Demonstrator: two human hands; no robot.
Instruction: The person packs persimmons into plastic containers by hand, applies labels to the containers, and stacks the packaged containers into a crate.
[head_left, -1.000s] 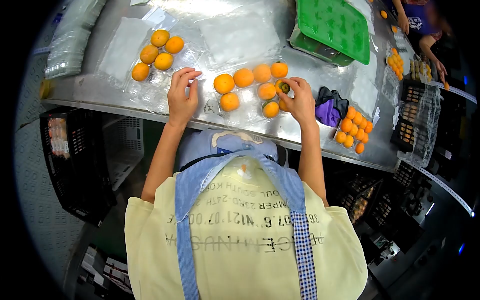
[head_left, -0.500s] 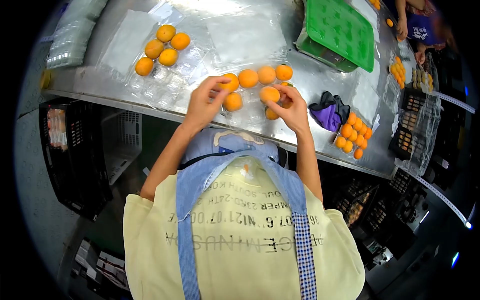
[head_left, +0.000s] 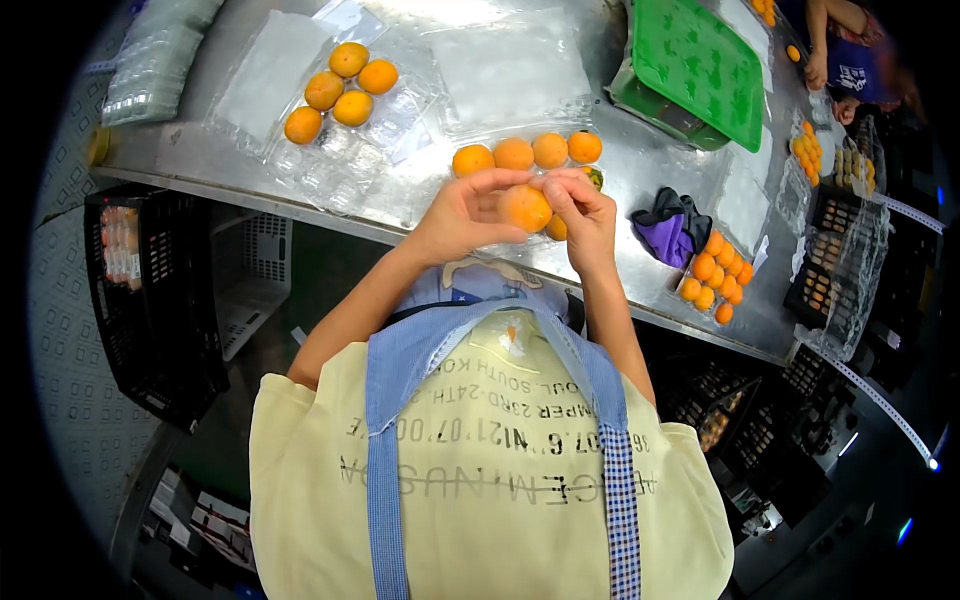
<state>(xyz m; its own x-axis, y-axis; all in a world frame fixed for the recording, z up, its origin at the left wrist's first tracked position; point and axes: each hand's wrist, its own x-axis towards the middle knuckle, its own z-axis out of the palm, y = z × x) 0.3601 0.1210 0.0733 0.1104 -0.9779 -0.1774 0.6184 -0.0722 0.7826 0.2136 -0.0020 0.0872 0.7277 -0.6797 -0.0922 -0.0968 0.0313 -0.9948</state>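
Note:
An orange-coloured round fruit (head_left: 525,209) sits between the thumb and fingers of my left hand (head_left: 462,218), at the near edge of the metal table. My right hand (head_left: 585,215) meets it from the other side, thumb and index fingertip pinched together at its upper right. Whatever lies in that pinch is too small to make out. Just beyond both hands, a row of similar fruits (head_left: 513,154) rests in a clear plastic tray. Another fruit (head_left: 557,228) shows partly under my right hand, and one with a greenish patch (head_left: 594,179) peeks out behind it.
To the left, a clear tray (head_left: 330,165) holds several fruits. A green-lidded bin (head_left: 695,70) and purple-black gloves (head_left: 670,228) are on the right, near a filled fruit tray (head_left: 717,275). Black crates (head_left: 150,300) stand below the table. Another person (head_left: 845,60) works at far right.
The fruit has passed from my right hand to my left, which moved right to take it. My right fingertips now pinch at its upper side. The whole view has shifted slightly.

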